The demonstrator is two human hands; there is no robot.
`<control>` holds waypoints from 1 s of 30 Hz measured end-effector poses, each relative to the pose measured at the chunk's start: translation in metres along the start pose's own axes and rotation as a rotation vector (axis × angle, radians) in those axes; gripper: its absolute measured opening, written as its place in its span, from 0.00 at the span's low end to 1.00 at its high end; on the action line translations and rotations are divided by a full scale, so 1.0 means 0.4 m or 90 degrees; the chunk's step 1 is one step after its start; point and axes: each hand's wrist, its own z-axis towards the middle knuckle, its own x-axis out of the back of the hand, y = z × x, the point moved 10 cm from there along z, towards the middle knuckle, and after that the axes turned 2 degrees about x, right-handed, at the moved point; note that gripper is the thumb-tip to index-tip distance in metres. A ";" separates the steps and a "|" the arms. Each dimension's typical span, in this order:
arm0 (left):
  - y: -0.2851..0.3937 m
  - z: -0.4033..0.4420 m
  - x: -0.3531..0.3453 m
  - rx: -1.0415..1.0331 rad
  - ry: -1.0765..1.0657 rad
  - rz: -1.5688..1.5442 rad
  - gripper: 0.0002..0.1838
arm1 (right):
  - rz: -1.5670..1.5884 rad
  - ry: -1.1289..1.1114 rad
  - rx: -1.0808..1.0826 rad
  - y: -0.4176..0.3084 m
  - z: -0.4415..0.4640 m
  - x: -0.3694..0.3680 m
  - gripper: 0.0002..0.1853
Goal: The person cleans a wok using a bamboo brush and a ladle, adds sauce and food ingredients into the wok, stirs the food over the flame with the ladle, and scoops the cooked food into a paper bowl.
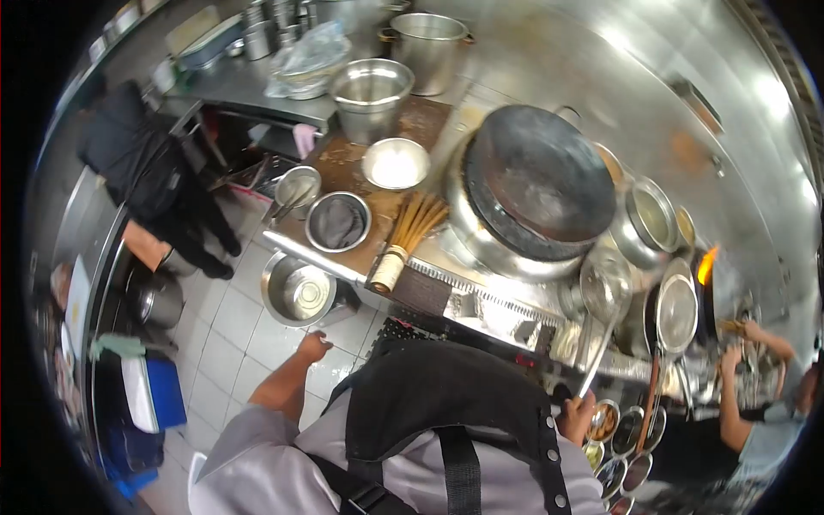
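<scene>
Step in hand, as judged: ladle [600, 356] handling. The right hand [577, 418] was closed around its handle end; the ladle extended forward over the stove's [493, 319] front edge. The left hand [315, 347] was part-open, apparently empty. The next move likely required a steady grip.

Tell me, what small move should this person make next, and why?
Perhaps swing the utensil toward the wok: the right hand seems to grip its long handle, and the wok sits close by. The left hand is away over the floor, so the right seems better placed.
</scene>
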 end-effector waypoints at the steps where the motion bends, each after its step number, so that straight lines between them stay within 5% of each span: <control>1: -0.030 -0.042 -0.024 0.031 -0.004 0.011 0.31 | 0.104 -0.029 -0.001 -0.030 0.027 -0.003 0.30; 2: -0.061 -0.083 -0.057 0.059 -0.008 0.024 0.31 | 0.130 0.023 0.118 -0.040 0.081 0.007 0.28; 4: -0.155 -0.137 -0.168 0.130 -0.040 -0.037 0.33 | 0.211 -0.021 0.024 -0.139 0.149 -0.010 0.29; 8: -0.180 -0.248 -0.302 0.114 -0.152 -0.060 0.30 | 0.259 -0.115 0.210 -0.507 0.242 -0.132 0.29; 10: -0.194 -0.228 -0.347 -0.150 -0.082 -0.060 0.30 | 0.307 -0.310 0.317 -0.761 0.227 -0.254 0.29; 12: -0.223 -0.241 -0.290 -0.014 -0.076 -0.156 0.29 | 0.333 -0.476 0.315 -0.964 0.213 -0.383 0.30; 16: -0.281 -0.232 -0.144 0.024 0.041 -0.089 0.27 | 0.476 -0.702 0.125 -1.265 0.240 -0.683 0.24; 19: -0.377 -0.286 -0.060 0.255 0.098 -0.523 0.27 | 0.293 -0.671 0.148 -1.413 0.246 -0.912 0.15; 23: -0.491 -0.350 0.002 0.295 0.193 -0.648 0.28 | 0.159 -0.738 0.027 -1.489 0.248 -1.152 0.08; 27: -0.590 -0.461 -0.037 0.367 0.182 -0.540 0.28 | 0.343 -0.731 -0.206 -1.524 0.232 -1.226 0.07; 30: -0.664 -0.496 -0.119 0.316 0.041 -0.220 0.33 | 0.617 -0.802 -0.353 -1.528 0.233 -1.202 0.07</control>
